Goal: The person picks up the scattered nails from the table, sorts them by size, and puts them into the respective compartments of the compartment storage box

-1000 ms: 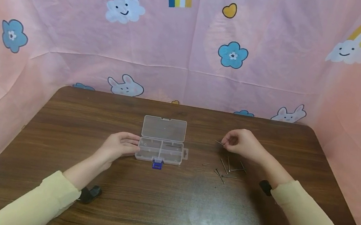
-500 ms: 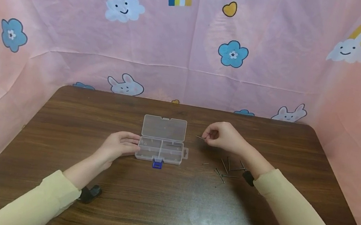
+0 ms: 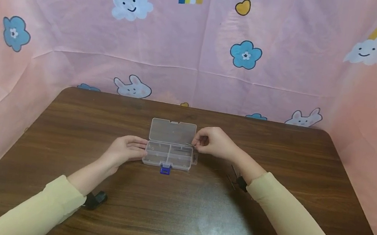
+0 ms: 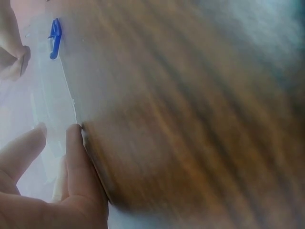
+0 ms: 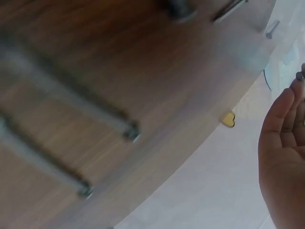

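Note:
A clear plastic compartment box (image 3: 155,164) stands on the table with its lid (image 3: 172,132) raised at the back and a blue latch (image 3: 165,169) in front. My left hand (image 3: 124,150) touches the box's left end, its fingers fairly straight; the left wrist view has the fingertips (image 4: 75,136) right at the box's edge. Over the back right compartment, my right hand (image 3: 215,141) pinches a thin metal nail (image 3: 190,145) between thumb and fingers. The nail's head (image 5: 299,75) shows beside the fingertips in the right wrist view. Another nail (image 5: 272,29) lies inside the box.
Several loose nails (image 5: 86,104) lie on the brown wooden table (image 3: 160,214) right of the box, partly hidden under my right forearm in the head view. A pink patterned cloth (image 3: 169,46) walls the table's back and sides.
My right hand has carried the nail leftward from beside the loose nails to over the box's right part. The left hand stays at the box's left end. The head view has shifted slightly.

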Demonstrator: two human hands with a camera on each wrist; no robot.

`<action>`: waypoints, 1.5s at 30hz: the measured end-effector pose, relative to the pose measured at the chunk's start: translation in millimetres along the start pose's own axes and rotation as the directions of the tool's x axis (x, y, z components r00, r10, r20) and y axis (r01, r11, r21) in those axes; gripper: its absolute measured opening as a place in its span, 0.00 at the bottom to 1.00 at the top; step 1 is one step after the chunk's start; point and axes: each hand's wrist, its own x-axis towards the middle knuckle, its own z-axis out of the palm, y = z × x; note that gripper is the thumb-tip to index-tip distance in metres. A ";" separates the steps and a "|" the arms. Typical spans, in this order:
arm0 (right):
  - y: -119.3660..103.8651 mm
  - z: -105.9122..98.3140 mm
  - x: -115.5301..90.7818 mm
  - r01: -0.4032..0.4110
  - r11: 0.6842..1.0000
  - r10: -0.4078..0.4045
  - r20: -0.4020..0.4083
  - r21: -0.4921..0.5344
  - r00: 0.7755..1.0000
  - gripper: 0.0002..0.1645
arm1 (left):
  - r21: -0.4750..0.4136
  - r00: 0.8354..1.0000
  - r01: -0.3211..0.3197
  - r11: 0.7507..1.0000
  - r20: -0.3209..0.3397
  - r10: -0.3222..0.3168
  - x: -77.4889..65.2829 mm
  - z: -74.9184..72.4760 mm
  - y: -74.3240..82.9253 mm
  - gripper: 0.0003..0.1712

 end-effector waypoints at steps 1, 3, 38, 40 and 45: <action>-0.9 1.4 1.6 0.009 1.000 -0.009 -0.002 -0.003 1.000 0.06 | -0.002 1.000 -0.002 1.000 0.001 0.002 0.5 0.2 0.3 0.30; -2.0 4.6 4.9 0.027 1.000 -0.027 -0.004 -0.013 1.000 0.06 | -0.007 1.000 -0.004 1.000 0.002 0.004 1.8 0.8 0.6 0.30; -11.3 20.9 20.6 0.081 0.981 -0.068 0.079 -0.177 0.995 0.05 | 0.005 1.000 0.012 1.000 0.002 -0.012 0.1 0.3 0.6 0.30; -10.2 18.2 18.3 0.086 0.982 -0.076 0.067 -0.169 0.995 0.05 | 0.004 1.000 0.011 1.000 0.001 -0.011 0.0 0.1 0.6 0.30; -5.9 8.4 10.7 0.110 0.983 -0.106 0.031 -0.150 0.994 0.05 | -0.003 1.000 0.002 1.000 -0.002 -0.002 1.5 -0.6 0.0 0.30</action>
